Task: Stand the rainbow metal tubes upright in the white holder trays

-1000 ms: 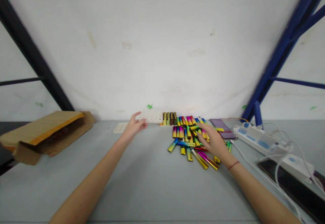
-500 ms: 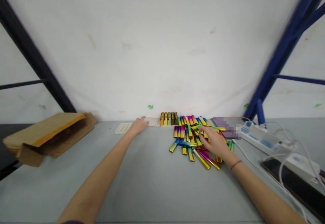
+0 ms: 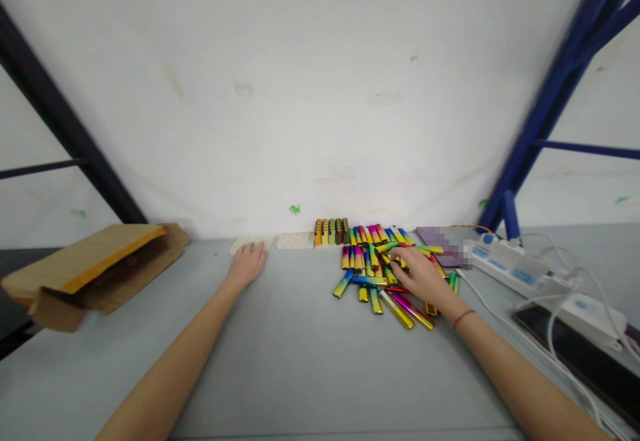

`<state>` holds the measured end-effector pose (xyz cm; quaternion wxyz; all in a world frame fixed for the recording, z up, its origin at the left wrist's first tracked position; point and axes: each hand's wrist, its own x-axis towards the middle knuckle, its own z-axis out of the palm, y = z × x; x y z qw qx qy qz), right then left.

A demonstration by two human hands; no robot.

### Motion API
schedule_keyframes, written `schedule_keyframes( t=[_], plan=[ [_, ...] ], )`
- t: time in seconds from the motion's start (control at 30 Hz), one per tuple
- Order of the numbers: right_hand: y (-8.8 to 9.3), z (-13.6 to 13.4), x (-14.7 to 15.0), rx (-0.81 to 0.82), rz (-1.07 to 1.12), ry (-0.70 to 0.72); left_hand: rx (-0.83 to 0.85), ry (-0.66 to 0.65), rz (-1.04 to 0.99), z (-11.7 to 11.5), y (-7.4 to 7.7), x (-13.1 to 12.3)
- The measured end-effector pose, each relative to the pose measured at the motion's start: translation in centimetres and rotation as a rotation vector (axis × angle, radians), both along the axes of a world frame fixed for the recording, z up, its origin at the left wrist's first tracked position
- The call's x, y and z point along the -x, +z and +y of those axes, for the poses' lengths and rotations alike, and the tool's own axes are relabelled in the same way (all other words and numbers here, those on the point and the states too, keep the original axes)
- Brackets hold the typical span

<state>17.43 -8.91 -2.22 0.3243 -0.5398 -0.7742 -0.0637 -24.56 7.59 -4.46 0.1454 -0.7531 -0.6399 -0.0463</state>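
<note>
On the counter (image 3: 300,354), nearest, loose metallic tubes (image 3: 369,281) lie in a jumbled pile, judged outstanding, with the right hand (image 3: 423,274) over them, its grip half-curled; whether it pinches one cannot be determined. Farther back, the left hand (image 3: 246,265) rests on one white tray (image 3: 237,244), grip loosely spread, a second white tray (image 3: 296,241) lies just beside, and next to that an upright block (image 3: 333,232) stands in rows, judged the finished portion. Obscured: whatever lies beneath the right palm, the tray area under the left fingers, and part of a purple sheet (image 3: 440,244), lost to pixelation.
</note>
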Motion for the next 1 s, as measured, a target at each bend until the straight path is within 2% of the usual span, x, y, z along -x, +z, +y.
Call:
schedule_keyframes(
  t=[0.17,0.27,0.37,0.47,0.6,0.7,0.83,1.0],
  plan=[
    [0.2,-0.1,0.0,0.031,-0.043,0.017,-0.080,-0.137,-0.079,1.2,-0.9,-1.9],
    [0.3,-0.1,0.1,0.064,-0.079,0.027,-0.102,-0.120,-0.172,0.8,-1.3,-2.4],
    [0.5,-0.2,0.2,0.077,-0.105,0.039,-0.225,-0.129,-0.252,-0.2,-0.8,-3.6],
    [0.8,-0.4,0.5,0.074,-0.129,0.073,-0.277,-0.383,-0.344,-2.0,0.8,-6.2],
    [0.9,-0.7,0.9,0.083,-0.167,0.104,0.032,-0.819,-0.417,-5.6,2.3,-11.3],
    [0.5,-0.7,1.2,0.090,-0.192,0.099,0.103,-0.976,-0.437,-8.4,2.1,-14.2],
    [0.2,-0.5,1.4,0.093,-0.207,0.079,0.107,-1.029,-0.450,-10.1,1.1,-15.1],
    [0.5,-0.5,1.5,0.129,-0.225,0.025,0.091,-1.010,-0.441,-9.4,0.6,-13.4]
  ],
)
